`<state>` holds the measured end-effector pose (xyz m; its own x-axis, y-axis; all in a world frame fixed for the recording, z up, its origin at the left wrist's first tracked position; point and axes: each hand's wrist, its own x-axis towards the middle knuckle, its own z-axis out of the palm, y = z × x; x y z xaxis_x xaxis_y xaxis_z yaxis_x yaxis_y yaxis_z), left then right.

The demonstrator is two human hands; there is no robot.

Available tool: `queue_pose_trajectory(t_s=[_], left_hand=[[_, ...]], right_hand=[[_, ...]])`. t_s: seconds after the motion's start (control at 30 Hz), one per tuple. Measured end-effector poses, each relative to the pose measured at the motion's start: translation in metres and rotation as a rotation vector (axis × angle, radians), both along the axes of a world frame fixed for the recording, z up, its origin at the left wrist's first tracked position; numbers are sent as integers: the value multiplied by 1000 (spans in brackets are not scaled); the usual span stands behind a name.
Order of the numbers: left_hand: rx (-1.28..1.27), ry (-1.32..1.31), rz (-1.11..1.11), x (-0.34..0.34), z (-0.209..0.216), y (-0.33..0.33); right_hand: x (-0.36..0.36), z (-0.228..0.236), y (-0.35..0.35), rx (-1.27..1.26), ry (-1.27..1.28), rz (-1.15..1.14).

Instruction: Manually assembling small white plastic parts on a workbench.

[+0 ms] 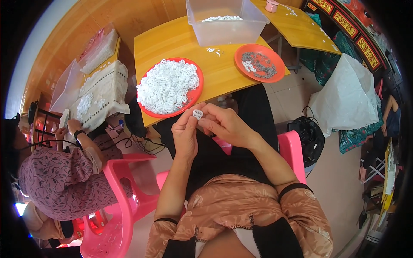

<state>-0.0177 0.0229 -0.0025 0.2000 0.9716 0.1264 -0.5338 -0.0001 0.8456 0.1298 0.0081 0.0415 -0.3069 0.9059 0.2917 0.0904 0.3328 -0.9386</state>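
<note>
Two hands (185, 135) (227, 125) together, pinching white piece (197, 114)

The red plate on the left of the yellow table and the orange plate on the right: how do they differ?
The red plate is heaped with small white pieces; the orange plate holds only a few, beside thin grey metal pieces.
The red plate is mostly covered, while the orange plate shows much bare surface.
Both are round and rest on the yellow table.
</note>
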Motion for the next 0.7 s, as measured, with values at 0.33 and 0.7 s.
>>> queue_pose_trajectory(t_s=[0.33,0.7], left_hand=[[21,-131,-56,5,3,-9],[-35,-74,17,18,9,-18]], right_hand=[[-14,-19,4,573,-377,-306],[-28,-28,0,600,-471,-534]])
